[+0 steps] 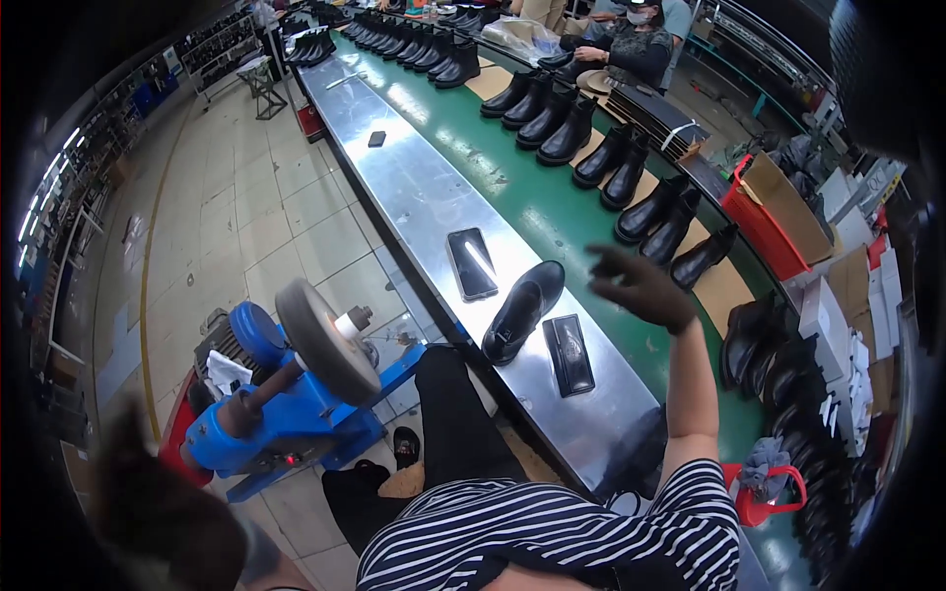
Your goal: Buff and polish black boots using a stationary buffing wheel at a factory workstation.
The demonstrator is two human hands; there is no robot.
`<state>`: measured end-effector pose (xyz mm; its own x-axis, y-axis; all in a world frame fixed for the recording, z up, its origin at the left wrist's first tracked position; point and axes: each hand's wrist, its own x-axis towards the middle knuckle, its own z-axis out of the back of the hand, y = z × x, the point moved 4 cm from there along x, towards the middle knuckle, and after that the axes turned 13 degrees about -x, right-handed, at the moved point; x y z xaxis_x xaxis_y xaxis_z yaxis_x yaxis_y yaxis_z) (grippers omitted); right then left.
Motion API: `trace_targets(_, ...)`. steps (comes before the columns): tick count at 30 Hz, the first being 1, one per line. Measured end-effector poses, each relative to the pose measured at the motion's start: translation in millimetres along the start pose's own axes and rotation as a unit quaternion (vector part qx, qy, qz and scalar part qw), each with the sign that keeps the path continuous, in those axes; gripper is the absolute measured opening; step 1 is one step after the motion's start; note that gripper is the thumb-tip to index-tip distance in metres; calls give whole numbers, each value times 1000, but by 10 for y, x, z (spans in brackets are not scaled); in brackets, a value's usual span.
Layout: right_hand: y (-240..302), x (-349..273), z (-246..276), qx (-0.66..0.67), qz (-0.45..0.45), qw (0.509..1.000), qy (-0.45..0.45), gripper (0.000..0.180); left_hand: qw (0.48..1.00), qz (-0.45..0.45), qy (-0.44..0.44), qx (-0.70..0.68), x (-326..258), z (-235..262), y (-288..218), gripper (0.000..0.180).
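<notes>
My right hand, in a dark glove, is raised over the green belt with its fingers apart and nothing in them. Nearest to it is a black leather shoe, lying on the metal ledge. Beside the shoe are a black wallet-like case and a smartphone with a bright reflection on its screen. At the lower left, my left hand is a dark, motion-smeared shape; its fingers cannot be made out. It is close to a blue machine with a thick grey wheel.
Rows of black ankle boots stand along the green belt. A small dark object lies farther up the ledge. At the right are a red bin and a red basket with a grey cloth. A masked co-worker sits across the belt.
</notes>
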<state>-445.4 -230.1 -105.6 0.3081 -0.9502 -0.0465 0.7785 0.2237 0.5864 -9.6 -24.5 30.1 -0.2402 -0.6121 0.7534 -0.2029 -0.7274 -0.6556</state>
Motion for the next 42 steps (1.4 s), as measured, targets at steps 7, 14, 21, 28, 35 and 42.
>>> trace_targets(7, -1490, 441, -1184, -193, -188, 912, 310, 91, 911, 397, -49, 104, -1097, -218, 1400, 37)
trace_targets(14, -1312, 739, -1423, -158, -30, 985, 61, 93, 877, 478, 43, 27, -1463, -776, 1813, 42)
trace_targets(21, -2322, 1423, -1964, 97, -270, 958, -32, 96, 866, 495, 1, -68, -1336, -952, 2184, 34)
trace_targets(28, -2281, 1665, -1996, -12, -202, 979, -21, 60, 835, 541, -1, -100, -1430, -909, 2597, 39)
trace_targets(35, -1773, 1433, -1719, 487, -196, 851, 6, 46, 855, 504, -91, -85, -1399, -836, 3028, 41)
trace_targets(42, -841, 1297, -1434, 511, 47, 858, 23, 42, 791, 547, -205, -183, -1794, -729, 3204, 49)
